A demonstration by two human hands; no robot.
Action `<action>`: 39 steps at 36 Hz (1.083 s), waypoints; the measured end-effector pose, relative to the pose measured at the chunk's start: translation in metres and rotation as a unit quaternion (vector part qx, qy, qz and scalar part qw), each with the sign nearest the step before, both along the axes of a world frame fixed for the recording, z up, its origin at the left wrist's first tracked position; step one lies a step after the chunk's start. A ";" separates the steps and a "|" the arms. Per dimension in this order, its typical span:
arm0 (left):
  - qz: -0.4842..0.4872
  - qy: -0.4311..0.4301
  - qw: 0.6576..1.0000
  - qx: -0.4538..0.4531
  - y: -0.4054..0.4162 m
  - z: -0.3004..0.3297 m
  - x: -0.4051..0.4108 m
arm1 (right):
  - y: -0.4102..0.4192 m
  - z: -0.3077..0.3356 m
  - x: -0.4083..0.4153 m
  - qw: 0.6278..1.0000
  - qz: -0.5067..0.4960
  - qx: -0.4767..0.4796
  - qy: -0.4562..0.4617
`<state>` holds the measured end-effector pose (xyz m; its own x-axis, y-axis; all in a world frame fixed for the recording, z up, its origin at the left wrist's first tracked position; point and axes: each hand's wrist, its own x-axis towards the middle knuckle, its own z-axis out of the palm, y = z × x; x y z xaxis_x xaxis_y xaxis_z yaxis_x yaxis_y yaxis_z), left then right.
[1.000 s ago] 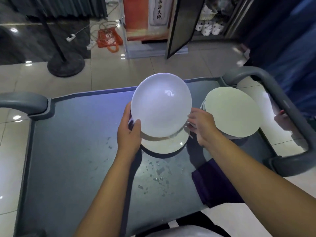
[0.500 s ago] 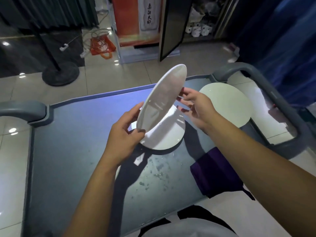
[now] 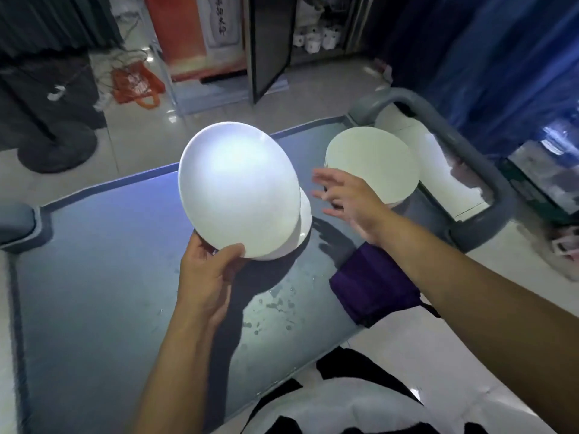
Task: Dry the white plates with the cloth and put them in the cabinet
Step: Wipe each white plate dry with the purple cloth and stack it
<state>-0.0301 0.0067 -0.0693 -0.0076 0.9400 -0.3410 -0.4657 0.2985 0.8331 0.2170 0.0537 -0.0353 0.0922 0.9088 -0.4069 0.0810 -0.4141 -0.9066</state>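
While left hand (image 3: pixel 206 274) grips raised plate (image 3: pixel 238 189), right hand (image 3: pixel 351 195) spread beside

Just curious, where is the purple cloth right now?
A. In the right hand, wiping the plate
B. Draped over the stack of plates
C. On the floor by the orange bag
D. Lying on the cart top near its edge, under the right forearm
D: the purple cloth lies flat on the cart top, while the open right hand holds nothing and the left hand grips the raised plate.
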 end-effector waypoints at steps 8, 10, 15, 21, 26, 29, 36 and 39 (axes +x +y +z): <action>0.052 -0.089 0.994 -0.040 -0.013 -0.005 -0.013 | -0.126 -0.076 0.065 0.934 0.105 -0.049 -0.338; 0.057 -0.092 0.993 -0.050 -0.013 -0.005 -0.015 | -0.157 -0.091 0.068 0.903 0.170 -0.038 -0.393; 0.056 -0.084 0.993 -0.063 -0.019 -0.007 -0.014 | -0.187 -0.112 0.068 0.847 0.223 0.018 -0.482; 0.048 -0.091 0.991 -0.087 -0.030 -0.007 -0.011 | -0.162 -0.103 0.090 0.801 0.229 0.013 -0.553; 0.044 -0.091 0.990 -0.093 -0.039 -0.007 -0.010 | -0.150 -0.102 0.110 0.822 0.237 0.013 -0.517; 0.042 -0.084 0.991 -0.097 -0.045 -0.008 -0.011 | -0.145 -0.101 0.115 0.807 0.252 0.020 -0.533; 0.033 -0.093 0.990 -0.103 -0.046 -0.011 -0.005 | -0.129 -0.096 0.122 0.866 0.223 -0.032 -0.447; 0.026 -0.093 0.990 -0.104 -0.044 -0.013 -0.003 | -0.127 -0.091 0.122 0.864 0.219 -0.034 -0.453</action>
<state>-0.0331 -0.0369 -0.0819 0.0264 0.8497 -0.5265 -0.6242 0.4254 0.6553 0.3395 -0.0732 -0.1262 0.0544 0.9143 -0.4014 0.9063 -0.2139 -0.3645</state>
